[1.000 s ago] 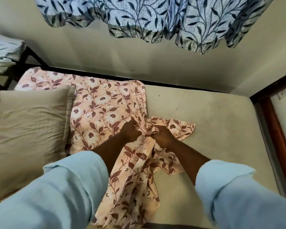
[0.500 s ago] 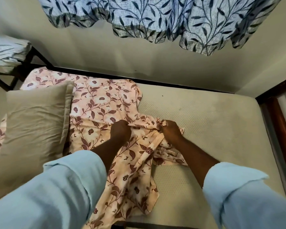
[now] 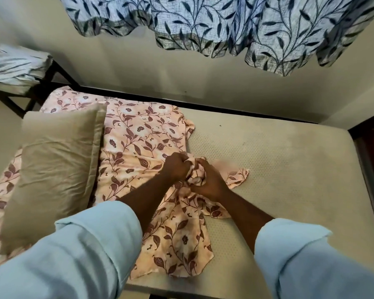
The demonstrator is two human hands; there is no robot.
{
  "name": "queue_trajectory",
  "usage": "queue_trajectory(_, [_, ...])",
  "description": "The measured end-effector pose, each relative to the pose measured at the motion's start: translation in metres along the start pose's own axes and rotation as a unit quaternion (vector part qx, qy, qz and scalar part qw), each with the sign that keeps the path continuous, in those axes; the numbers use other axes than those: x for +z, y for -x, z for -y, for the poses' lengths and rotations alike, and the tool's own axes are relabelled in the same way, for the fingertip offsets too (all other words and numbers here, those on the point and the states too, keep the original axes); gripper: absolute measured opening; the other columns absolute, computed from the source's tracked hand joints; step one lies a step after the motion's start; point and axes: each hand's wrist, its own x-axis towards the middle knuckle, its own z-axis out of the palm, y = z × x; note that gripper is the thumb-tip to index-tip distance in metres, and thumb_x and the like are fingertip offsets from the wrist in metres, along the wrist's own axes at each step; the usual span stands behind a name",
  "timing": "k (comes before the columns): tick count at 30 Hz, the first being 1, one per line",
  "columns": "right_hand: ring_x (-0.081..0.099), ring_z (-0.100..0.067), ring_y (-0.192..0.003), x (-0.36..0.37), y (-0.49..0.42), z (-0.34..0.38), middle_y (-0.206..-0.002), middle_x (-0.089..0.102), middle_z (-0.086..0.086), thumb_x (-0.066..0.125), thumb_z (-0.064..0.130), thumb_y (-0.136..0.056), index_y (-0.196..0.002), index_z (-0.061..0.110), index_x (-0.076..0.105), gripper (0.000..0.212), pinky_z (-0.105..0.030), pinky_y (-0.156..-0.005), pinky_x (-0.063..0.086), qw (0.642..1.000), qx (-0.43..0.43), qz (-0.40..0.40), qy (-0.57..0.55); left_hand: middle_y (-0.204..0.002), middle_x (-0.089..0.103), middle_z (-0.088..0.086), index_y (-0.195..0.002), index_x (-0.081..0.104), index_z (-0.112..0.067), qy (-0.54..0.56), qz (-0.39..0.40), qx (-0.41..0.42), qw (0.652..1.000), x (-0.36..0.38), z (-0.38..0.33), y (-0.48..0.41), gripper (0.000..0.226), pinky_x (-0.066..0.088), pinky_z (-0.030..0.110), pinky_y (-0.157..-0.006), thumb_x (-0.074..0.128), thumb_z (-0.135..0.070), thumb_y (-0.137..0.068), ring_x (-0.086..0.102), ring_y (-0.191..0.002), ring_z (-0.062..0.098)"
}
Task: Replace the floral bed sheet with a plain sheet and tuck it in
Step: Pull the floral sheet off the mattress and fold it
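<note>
Sleeves (image 3: 78,255) of pale blue frame the near edge of the bed (image 3: 311,212) as a person reaches out with both bare forearms over the mattress (image 3: 289,158). Between the arms, the loose end of the floral sheet (image 3: 138,143), pink with dark red leaves and blossoms, lies crumpled at the near edge and runs up into a tight bunch at the middle of the bed. The left hand (image 3: 176,167) and the right hand (image 3: 209,185) meet at that bunch, knuckles almost touching, each grip closed round a gathered fistful of the fabric. To the right of the hands a small flap of the sheet lies flat on the mattress, whose cream, dotted surface shows uncovered all the way to the right edge. To the left the sheet lies spread over the mattress as far as the far left corner, and a beige pillow (image 3: 56,167) rests on it along the left side. A dark bed frame (image 3: 246,111) borders the far edge against a cream wall (image 3: 138,67). Beyond the far left corner lies folded pale cloth (image 3: 13,65), and a blue-and-white curtain (image 3: 225,24) printed with dark leaves hangs over the wall above.
</note>
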Motion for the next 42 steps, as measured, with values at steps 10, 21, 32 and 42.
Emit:
queue_trajectory(10, [0.064,-0.021,-0.114,0.005,-0.012,0.015,-0.121,0.071,-0.005,0.061,0.022,-0.098,-0.127,0.013,0.067,0.03,-0.021,-0.086,0.044,0.994,0.09,0.012,-0.068,-0.083,0.077,0.001,-0.094,0.082,-0.019,-0.03,0.053,0.084,0.995,-0.002,-0.007,-0.002,0.025,0.049,0.024,-0.064,0.062,-0.033,-0.097,0.064,-0.066,0.012])
queue_trajectory(21, [0.058,-0.02,-0.129,0.015,-0.007,0.011,-0.137,0.065,-0.003,0.063,0.016,-0.095,-0.135,0.016,0.064,0.04,-0.028,-0.109,0.042,0.983,0.152,-0.005,-0.102,-0.128,0.059,0.008,-0.132,0.054,-0.019,-0.133,-0.002,0.045,0.99,0.016,0.032,0.001,0.062,0.048,0.046,-0.095,0.051,-0.056,-0.082,0.052,-0.117,0.028])
queue_trajectory(32, [0.055,-0.023,-0.131,-0.02,-0.012,0.0,-0.139,0.063,-0.007,0.065,0.017,-0.098,-0.136,0.01,0.062,0.039,-0.022,-0.104,0.037,0.985,0.143,-0.041,-0.086,-0.112,0.066,0.002,-0.119,0.06,-0.023,-0.361,-0.018,0.049,0.931,-0.006,0.084,0.012,0.026,0.057,0.039,-0.079,0.061,-0.032,-0.095,0.061,-0.098,0.022])
queue_trajectory(42, [0.055,-0.025,-0.13,-0.044,0.026,-0.044,-0.137,0.063,-0.007,0.058,0.016,-0.098,-0.135,0.012,0.062,0.038,-0.036,-0.112,0.042,0.974,0.184,-0.11,-0.077,-0.094,0.074,0.004,-0.104,0.075,-0.021,-0.162,-0.07,0.01,0.984,0.05,0.035,0.024,0.018,0.058,0.037,-0.078,0.058,-0.023,-0.099,0.066,-0.083,0.022])
